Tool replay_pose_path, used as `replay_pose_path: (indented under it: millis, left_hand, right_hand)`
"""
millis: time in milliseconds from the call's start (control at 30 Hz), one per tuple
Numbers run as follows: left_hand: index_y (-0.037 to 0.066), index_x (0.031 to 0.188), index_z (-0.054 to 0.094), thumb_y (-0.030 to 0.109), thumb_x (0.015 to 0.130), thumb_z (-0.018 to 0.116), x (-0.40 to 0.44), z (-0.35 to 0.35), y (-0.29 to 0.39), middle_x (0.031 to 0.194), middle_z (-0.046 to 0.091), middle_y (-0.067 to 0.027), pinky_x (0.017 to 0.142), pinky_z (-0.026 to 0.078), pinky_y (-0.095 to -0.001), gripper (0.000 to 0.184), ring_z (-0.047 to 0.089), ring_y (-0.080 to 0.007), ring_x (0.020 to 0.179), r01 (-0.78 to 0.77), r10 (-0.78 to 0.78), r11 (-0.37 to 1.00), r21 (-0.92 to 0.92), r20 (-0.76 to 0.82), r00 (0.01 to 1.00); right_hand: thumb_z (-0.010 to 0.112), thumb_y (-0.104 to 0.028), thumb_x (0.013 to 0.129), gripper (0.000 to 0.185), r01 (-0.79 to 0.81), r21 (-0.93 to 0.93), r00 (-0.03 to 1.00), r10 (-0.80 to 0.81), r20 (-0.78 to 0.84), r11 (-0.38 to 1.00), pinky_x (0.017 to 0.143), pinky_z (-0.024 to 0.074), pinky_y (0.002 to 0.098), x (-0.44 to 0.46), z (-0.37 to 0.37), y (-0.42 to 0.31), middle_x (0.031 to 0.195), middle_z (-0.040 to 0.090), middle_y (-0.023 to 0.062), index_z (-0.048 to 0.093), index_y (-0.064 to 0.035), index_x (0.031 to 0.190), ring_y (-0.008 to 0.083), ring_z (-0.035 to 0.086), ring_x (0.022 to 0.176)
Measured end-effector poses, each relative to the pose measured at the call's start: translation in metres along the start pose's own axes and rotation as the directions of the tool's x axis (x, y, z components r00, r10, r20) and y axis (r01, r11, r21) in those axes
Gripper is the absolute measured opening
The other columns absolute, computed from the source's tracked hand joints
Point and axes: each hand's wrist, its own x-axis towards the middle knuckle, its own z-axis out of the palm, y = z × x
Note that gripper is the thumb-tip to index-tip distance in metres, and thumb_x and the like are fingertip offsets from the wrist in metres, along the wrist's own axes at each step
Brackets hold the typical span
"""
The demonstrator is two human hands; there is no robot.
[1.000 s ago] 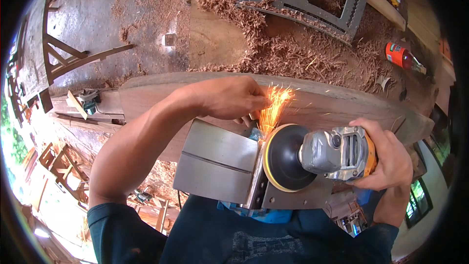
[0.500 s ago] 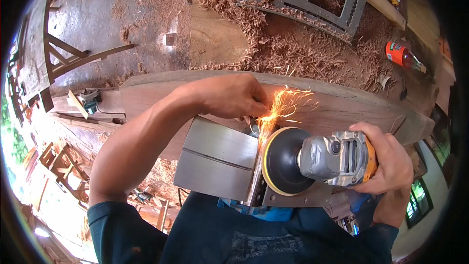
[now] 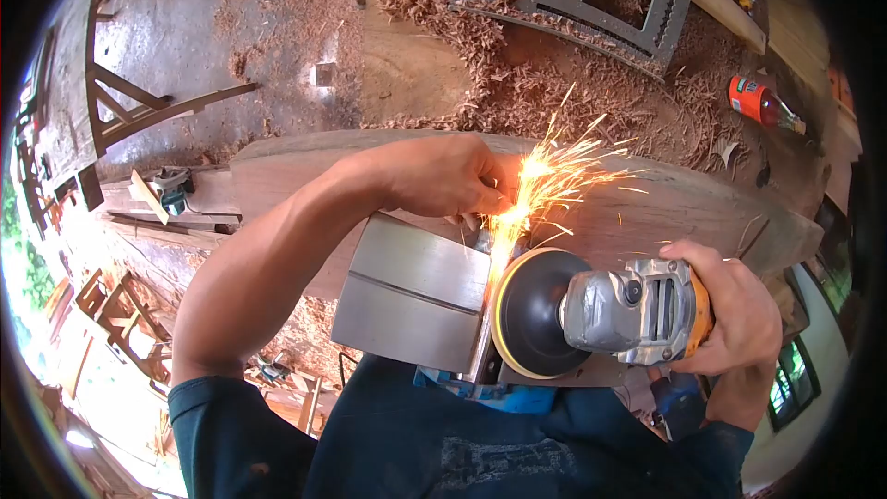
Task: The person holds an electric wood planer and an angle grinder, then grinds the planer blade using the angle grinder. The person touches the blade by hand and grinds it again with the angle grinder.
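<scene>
Since sparks (image 3: 545, 176) fly where disc (image 3: 538, 314) meets planer (image 3: 407, 291) at view's 6 o'clock, grinding looks under way, not done, right hand (image 3: 741, 316) clamped on grinder (image 3: 610, 307) at 4, left hand (image 3: 445, 177) curled at 12, can't tell on what.

The right hand (image 3: 739, 314) holds a grinder (image 3: 628, 305) as sparks (image 3: 554, 171) spray beside the left hand (image 3: 445, 176)

The grinder (image 3: 610, 312) is grey and orange, its black disc (image 3: 538, 314) yellow-edged; sparks (image 3: 547, 177) glow orange-yellow; a dark line crosses the silver plate (image 3: 427, 266).
</scene>
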Motion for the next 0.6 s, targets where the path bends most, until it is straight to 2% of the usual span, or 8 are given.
replay_pose_path:
  millis: [133,267,367,467,600]
  left_hand:
    - [-0.002,0.097,0.068,0.022,0.091,0.062,0.003,0.002,-0.004,0.071,0.061,-0.0015,0.063,0.045,-0.0300,0.026,0.051,-0.0081,0.067,-0.062,0.062,0.998,-0.009,-0.006,0.998]
    - [-0.001,0.094,0.068,0.023,0.092,0.061,-0.003,0.001,0.007,0.068,0.056,-0.0006,0.062,0.042,-0.0313,0.025,0.047,-0.0076,0.066,0.050,-0.050,0.999,0.002,-0.013,0.999]
    - [-0.002,0.089,0.067,0.023,0.092,0.061,-0.001,0.001,0.003,0.065,0.054,0.0001,0.062,0.043,-0.0313,0.026,0.046,-0.0077,0.065,0.017,-0.017,0.999,0.035,-0.025,1.000]
    - [-0.003,0.086,0.065,0.023,0.092,0.061,0.000,0.000,0.001,0.064,0.051,0.0008,0.061,0.041,-0.0316,0.027,0.044,-0.0079,0.063,-0.005,0.013,0.987,0.158,-0.050,0.999]
    - [-0.002,0.085,0.065,0.023,0.092,0.059,0.000,0.000,0.002,0.063,0.049,0.0011,0.060,0.038,-0.0321,0.027,0.043,-0.0083,0.063,0.023,-0.019,0.989,0.148,-0.026,0.999]
  right_hand:
    - [0.086,-0.023,0.059,0.084,0.005,-0.020,1.000,-0.004,0.018,1.000,0.071,0.0555,0.0398,-0.002,-0.002,-0.004,0.099,0.068,0.0197,0.049,-0.0012,0.131,0.0361,0.071,0.081]
    - [0.086,-0.024,0.060,0.084,0.013,-0.027,1.000,-0.013,0.006,1.000,0.069,0.0555,0.0397,-0.004,0.000,-0.005,0.095,0.068,0.0193,0.048,-0.0013,0.131,0.0361,0.071,0.079]
    - [0.087,-0.024,0.060,0.084,0.010,0.009,1.000,-0.010,0.012,1.000,0.067,0.0557,0.0397,-0.004,0.000,-0.006,0.091,0.069,0.0189,0.048,-0.0013,0.131,0.0359,0.071,0.076]
    - [0.087,-0.024,0.060,0.084,0.030,0.016,1.000,-0.030,-0.001,0.999,0.066,0.0560,0.0397,-0.004,0.001,-0.006,0.088,0.069,0.0185,0.048,-0.0013,0.131,0.0357,0.071,0.075]
    - [0.087,-0.023,0.060,0.084,0.030,-0.002,1.000,-0.030,0.005,1.000,0.066,0.0564,0.0396,-0.007,0.002,-0.008,0.089,0.069,0.0186,0.048,-0.0011,0.131,0.0356,0.071,0.075]
